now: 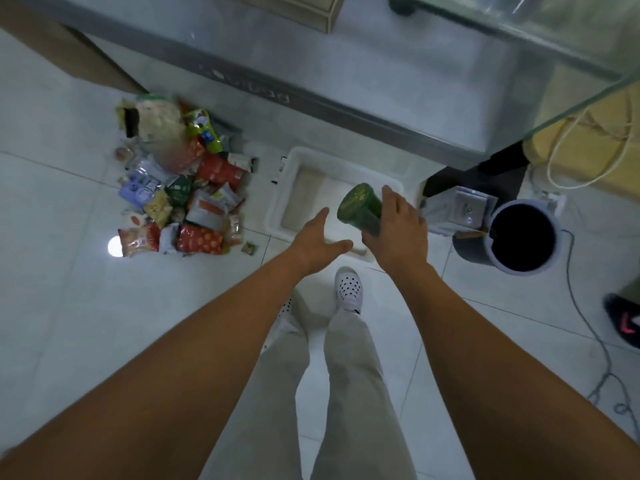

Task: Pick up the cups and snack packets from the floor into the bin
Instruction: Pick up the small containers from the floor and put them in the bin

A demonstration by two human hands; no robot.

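My right hand [394,230] is wrapped around a green cup [362,209], tilted so its lid faces up and to the left, and I hold it over the near right part of the white bin [287,188] on the floor. My left hand [317,239] is empty, fingers spread and palm turned toward the cup, just beside it and above the bin's near rim. The pile of snack packets [183,188] lies on the floor tiles to the left of the bin, well apart from both hands. A round dark bucket [523,237] stands to the right of my right hand.
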